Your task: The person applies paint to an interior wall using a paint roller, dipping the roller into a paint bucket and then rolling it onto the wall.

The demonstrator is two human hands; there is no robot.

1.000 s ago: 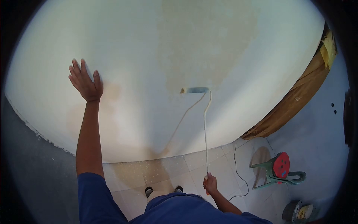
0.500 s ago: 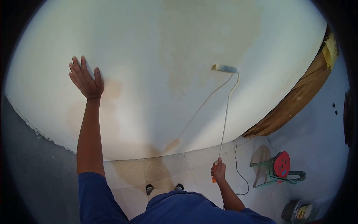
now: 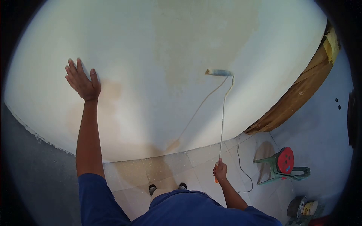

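My left hand (image 3: 83,81) lies flat against the white wall (image 3: 128,105), its fingers spread. Wrapped round the orange handle (image 3: 216,180) of a long-framed paint roller (image 3: 220,72) is my right hand (image 3: 220,170), low in front of my body. The roller's thin metal frame runs up from my fist to the sleeve, which is at the wall surface with its shadow to the lower left. A beige, uneven patch (image 3: 200,41) covers the wall above and to the left of the sleeve.
Brown sheeting (image 3: 298,96) hangs along the wall's right edge. At the right stands a green chair (image 3: 271,162) with a red round piece (image 3: 286,160) on it. Buckets (image 3: 298,206) sit at lower right. A dark cable (image 3: 245,171) lies on the tiled floor (image 3: 203,177).
In the view, the roller sleeve has shifted slightly left and down. My left hand stays on the wall, and the whole scene has shifted a little left with my head.
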